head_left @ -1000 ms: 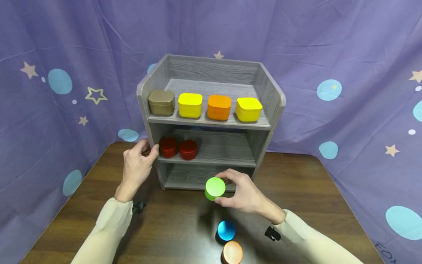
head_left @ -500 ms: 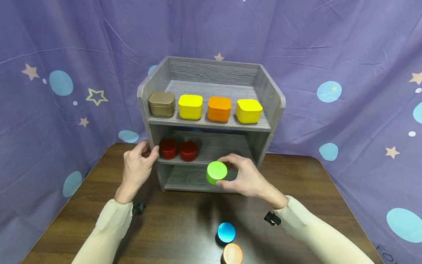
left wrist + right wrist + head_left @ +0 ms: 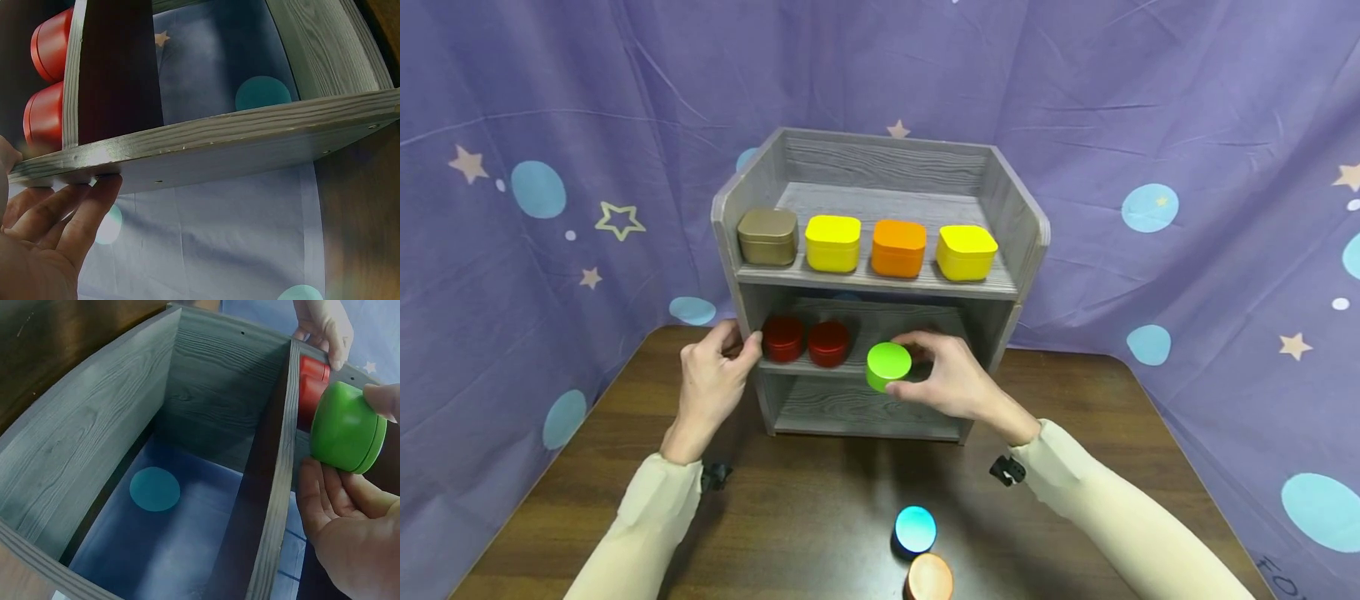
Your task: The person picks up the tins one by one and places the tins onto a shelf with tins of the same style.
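1. Now the right hand (image 3: 955, 383) is pinching a round green tin (image 3: 888, 366) between thumb and curled fingers, holding it at the front edge of the middle shelf of a grey wooden shelf unit (image 3: 880, 283); from the right wrist view the green tin (image 3: 347, 428) is sitting just beside the shelf board's edge, with the palm (image 3: 350, 537) below it.
2. The left hand (image 3: 711, 383) is gripping the left side panel of the shelf unit at middle-shelf height, its fingers wrapping the panel's front edge; in the left wrist view the fingers (image 3: 75, 212) are pressing against the underside of the panel.
3. Two red round tins (image 3: 806, 338) are standing side by side on the left of the middle shelf, just beside the left hand and near the green tin.
4. On the top shelf, a bronze square tin (image 3: 767, 234), a yellow square tin (image 3: 832, 242), an orange square tin (image 3: 898, 245) and another yellow tin (image 3: 966, 249) are sitting in a row.
5. On the dark wooden table (image 3: 790, 517), a blue round tin (image 3: 915, 530) and a copper round tin (image 3: 929, 577) are lying near the front edge, touching or nearly so.
6. A purple cloth backdrop (image 3: 1187, 125) with stars and blue dots is hanging behind everything.
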